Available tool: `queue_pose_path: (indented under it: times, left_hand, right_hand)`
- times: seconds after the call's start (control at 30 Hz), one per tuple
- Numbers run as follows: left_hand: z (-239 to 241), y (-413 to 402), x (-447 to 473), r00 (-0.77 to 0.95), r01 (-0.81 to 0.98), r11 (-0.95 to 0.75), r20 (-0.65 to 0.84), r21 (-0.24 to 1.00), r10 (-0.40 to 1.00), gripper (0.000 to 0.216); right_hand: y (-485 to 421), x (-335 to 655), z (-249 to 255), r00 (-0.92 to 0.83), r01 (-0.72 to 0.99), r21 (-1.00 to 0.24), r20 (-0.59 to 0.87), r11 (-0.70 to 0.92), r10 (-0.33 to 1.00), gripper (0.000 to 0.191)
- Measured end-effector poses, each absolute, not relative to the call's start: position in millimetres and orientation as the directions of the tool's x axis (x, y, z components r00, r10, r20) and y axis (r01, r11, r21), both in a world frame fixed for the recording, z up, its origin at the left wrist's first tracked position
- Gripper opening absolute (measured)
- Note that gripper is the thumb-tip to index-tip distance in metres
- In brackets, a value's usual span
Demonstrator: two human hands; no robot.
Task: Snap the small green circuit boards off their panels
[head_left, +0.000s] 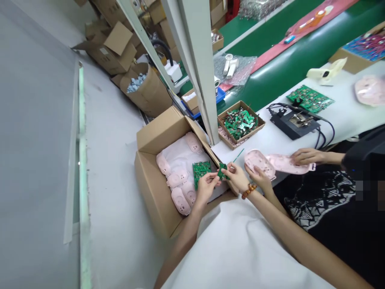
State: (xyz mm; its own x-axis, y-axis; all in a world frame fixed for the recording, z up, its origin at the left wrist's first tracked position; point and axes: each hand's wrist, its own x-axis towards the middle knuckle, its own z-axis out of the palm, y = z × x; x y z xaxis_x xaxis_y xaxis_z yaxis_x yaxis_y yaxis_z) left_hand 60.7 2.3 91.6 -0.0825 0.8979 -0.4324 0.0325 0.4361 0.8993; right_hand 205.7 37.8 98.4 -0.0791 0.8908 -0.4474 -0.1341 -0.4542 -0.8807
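Observation:
My left hand (pixel 207 188) and my right hand (pixel 238 178) meet above the near edge of an open cardboard box (pixel 159 200). Between their fingertips is a small green circuit board (pixel 222 171), pinched from both sides. A thin green strip (pixel 239 155) sticks up by my right fingers; what it belongs to is unclear. Just beyond my left hand, a larger green circuit board panel (pixel 201 170) lies in the box on a white sheet. Several pink plastic shells (pixel 177 178) lie around it. A beaded bracelet is on my right wrist.
At my right, a co-worker's hands (pixel 305 155) hold pink shells (pixel 260 163) over the white table. A carton of small green boards (pixel 240 122) stands behind, near a black device (pixel 296 123) with cables. A pale post (pixel 198 60) rises beside the box.

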Motion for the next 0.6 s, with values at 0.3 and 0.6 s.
queue_pose_path:
  times: [0.3,0.6]
  left_hand:
    - [56.0,48.8,20.9,-0.304,0.473,0.398,-0.278,0.786,0.911,0.04]
    - [25.2,39.2,-11.5,-0.228,0.692,0.345,-0.261,0.634,0.938,0.039]
  right_hand:
    - [160.0,247.1,102.8,0.439,0.128,-0.931,-0.255,-0.341,0.861,0.023]
    - [191.0,267.3,98.9,0.554,0.387,-0.905,0.072,-0.179,0.829,0.013]
